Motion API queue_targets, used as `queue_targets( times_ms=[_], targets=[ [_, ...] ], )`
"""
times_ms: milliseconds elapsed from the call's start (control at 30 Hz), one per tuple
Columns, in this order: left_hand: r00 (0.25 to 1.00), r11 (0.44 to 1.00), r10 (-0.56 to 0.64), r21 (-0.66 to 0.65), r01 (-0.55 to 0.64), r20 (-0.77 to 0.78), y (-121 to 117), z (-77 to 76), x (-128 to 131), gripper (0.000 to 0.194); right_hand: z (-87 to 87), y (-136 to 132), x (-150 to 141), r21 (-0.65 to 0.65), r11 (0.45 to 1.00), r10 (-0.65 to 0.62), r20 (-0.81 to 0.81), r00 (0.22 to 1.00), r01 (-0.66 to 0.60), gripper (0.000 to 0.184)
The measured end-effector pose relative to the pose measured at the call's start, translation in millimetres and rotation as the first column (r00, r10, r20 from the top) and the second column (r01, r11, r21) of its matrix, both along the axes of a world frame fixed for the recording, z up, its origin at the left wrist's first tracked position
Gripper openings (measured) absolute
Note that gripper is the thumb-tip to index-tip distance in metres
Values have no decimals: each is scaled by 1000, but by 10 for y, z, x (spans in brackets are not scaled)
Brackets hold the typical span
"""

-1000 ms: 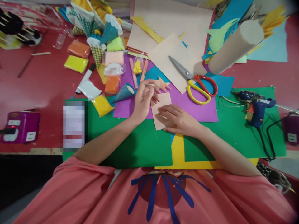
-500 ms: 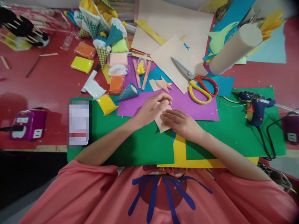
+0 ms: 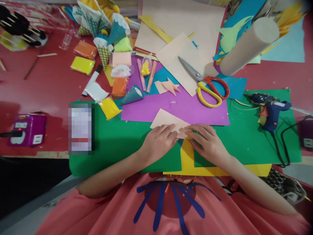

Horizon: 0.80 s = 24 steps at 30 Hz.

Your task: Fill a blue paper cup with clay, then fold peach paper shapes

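So the peach paper piece (image 3: 160, 120) is sitting just below the middle of the frame, turned at an angle, over the green sheet (image 3: 110, 137), with its upper corner over the purple sheet (image 3: 195, 116). Both hands are on it. Left hand (image 3: 158, 142) is about half open, fingers loosely bent over the lower edge; can't tell from here if it's pinching or just pressing. Right hand (image 3: 206, 140) has its fingers part bent with the tips at the right end of the paper, thumb below them. Again, can't tell how firm that hold is.

Above the hands, around the middle of the frame, there's a spiky peach cutout (image 3: 171, 86) and, left of it, a little blue cone (image 3: 133, 94) lying on its side. The scissors (image 3: 204, 83) with one red and one yellow handle are up to the right, blades partly on a bigger peach sheet (image 3: 176, 54). Blue glue gun (image 3: 271, 114) is at the right, phone (image 3: 81, 127) at the left, screen blurred out.
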<state>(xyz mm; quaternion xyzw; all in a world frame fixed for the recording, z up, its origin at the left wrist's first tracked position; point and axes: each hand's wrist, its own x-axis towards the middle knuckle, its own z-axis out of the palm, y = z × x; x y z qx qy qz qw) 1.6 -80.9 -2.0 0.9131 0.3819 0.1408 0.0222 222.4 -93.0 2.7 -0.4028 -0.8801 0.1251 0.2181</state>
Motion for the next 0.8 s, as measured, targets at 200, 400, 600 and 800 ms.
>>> queue_targets(
  times_ms=[200,400,600,800],
  targets=[
    [983,982,122,-163,-99,136,-50,52,34,20,50,-266,5,18,999,35,-57,998,-34,28],
    [922,798,336,-579,-168,195,-15,114,55,23,-3,-293,-28,-18,998,59,76,995,-58,42],
    [860,723,437,-671,-163,262,-12,89,74,29,-78,-269,-106,19,998,55,173,983,-60,46],
    [910,829,398,-472,-302,118,-51,45,70,23,-118,-249,-148,27,999,36,190,981,-41,45]
  ],
)
